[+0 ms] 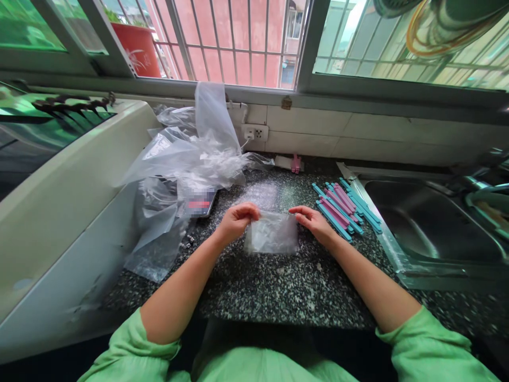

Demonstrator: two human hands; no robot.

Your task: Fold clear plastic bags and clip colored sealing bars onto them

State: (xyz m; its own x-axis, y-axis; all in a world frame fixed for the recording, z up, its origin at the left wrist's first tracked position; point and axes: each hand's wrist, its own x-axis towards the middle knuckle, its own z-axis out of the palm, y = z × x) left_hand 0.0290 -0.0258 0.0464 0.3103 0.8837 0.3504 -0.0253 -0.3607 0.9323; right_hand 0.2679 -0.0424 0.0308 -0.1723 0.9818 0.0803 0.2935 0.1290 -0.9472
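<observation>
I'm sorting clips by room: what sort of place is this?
Probably a home kitchen: a metal sink is set into the speckled counter, beneath a barred window.

view taken from the wearer's head, above the green shirt [258, 366], facing forward and tipped down. granite countertop [254, 297] spread across the lower middle at close range; left hand [238, 217] and right hand [314, 222] fell near mid-frame, within arm's reach. the barred window [234, 53] crossed the top, farther off. steel sink [429, 212] bounded the right side, glossy dark panel [24, 154] the left. coverage was wide.
</observation>
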